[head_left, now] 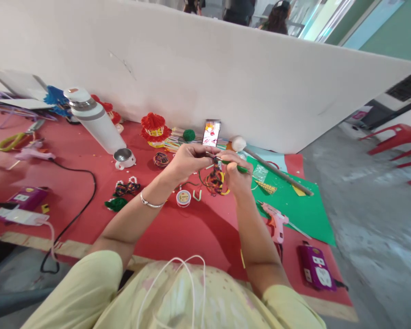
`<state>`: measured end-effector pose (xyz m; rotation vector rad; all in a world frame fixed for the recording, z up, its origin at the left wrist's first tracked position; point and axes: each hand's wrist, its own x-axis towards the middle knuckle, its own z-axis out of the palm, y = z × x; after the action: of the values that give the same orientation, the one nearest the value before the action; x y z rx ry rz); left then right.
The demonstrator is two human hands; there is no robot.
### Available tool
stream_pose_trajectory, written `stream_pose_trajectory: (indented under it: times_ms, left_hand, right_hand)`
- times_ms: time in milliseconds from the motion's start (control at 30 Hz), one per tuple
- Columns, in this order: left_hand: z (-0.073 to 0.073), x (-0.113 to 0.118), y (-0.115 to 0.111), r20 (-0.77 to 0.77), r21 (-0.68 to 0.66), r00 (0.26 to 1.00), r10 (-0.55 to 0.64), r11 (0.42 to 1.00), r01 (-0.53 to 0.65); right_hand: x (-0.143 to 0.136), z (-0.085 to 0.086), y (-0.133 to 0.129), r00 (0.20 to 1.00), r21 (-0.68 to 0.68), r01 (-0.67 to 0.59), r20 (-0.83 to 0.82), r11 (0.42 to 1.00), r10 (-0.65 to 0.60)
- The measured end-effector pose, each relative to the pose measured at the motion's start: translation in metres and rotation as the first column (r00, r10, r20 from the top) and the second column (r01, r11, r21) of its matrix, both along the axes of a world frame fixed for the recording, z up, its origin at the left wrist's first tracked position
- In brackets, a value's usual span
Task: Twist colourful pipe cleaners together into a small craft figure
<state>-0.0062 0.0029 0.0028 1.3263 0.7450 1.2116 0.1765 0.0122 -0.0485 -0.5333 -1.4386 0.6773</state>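
Yarn (217, 174), multicoloured and dark, is hanging over the red table (192, 230), and we are pinching its top in our left hand (187, 161). Our right hand (238, 179) is gripping a green-handled tool (241, 169) beside it.

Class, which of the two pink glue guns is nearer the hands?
The glue gun at right, overlapping the green sheet; the other lies left, near the scissors.

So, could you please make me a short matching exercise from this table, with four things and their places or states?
Things:
1. Phone
2. Bottle
3. Green-handled tool
4. Scissors

Places or states:
A. In the right hand
B. Yellow handles, toward the left edge
C. Screen lit
D. Beside the small cup

Pairs: 1-C, 2-D, 3-A, 4-B
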Motion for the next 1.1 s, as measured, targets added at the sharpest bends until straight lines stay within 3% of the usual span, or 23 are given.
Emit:
stream_pose_trajectory:
  times_ms: [167, 567, 767, 933, 1000, 1100]
  left_hand:
    - [0.002, -0.006, -0.002, 0.025, -0.073, 1.0, -0.012, 0.997, 0.014]
    - [-0.002, -0.003, 0.001, 0.058, -0.105, 0.995, 0.081, 0.992, -0.075]
    - [-0.004, 0.002, 0.0, 0.112, -0.033, 0.979, 0.169, 0.986, -0.166]
    - [-0.007, 0.007, -0.004, 0.027, 0.086, 0.952, 0.304, 0.949, -0.305]
    - [-0.007, 0.009, -0.005, 0.034, 0.069, 0.959, 0.283, 0.956, -0.285]
    - [-0.007, 0.012, -0.003, 0.119, -0.056, 0.97, 0.213, 0.977, -0.208]
  right_hand:
    - [0.008, -0.001, 0.0, 0.997, -0.023, 0.082, 0.005, 0.996, -0.081]
    - [0.018, 0.013, -0.007, 0.998, -0.072, -0.066, -0.008, 0.995, 0.065]
    - [0.022, 0.017, -0.01, 0.999, -0.056, 0.018, 0.046, 0.998, -0.016]
    - [0.018, 0.02, -0.013, 0.994, 0.021, 0.057, 0.09, 0.998, -0.059]
    - [0.012, 0.019, -0.013, 0.993, 0.073, 0.083, 0.074, 0.994, -0.088]
    - [0.003, 0.012, -0.01, 0.989, 0.11, 0.138, 0.04, 0.984, -0.143]
